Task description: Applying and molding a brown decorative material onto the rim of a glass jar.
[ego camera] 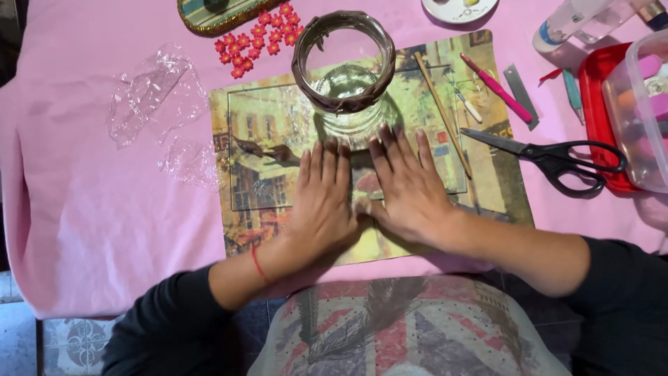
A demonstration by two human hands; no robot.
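Soft, even daylight, faint shadows under the hands [365, 191] and jar [344, 69], slight motion blur, glare on plastic wrap [149, 90].

Pink cloth [90, 230] covers the table. Crumpled clear plastic film [149, 90] lies at left. Small red flower pieces [257, 38] clustered near the top edge — beside a glitter-rimmed oval object [216, 17]. Black-handled scissors [557, 159] lie at right, blades pointing left. Pink-handled tool [495, 87] — near a thin wooden stick [442, 111]. Red tray [595, 111] holds a clear plastic container [637, 118].
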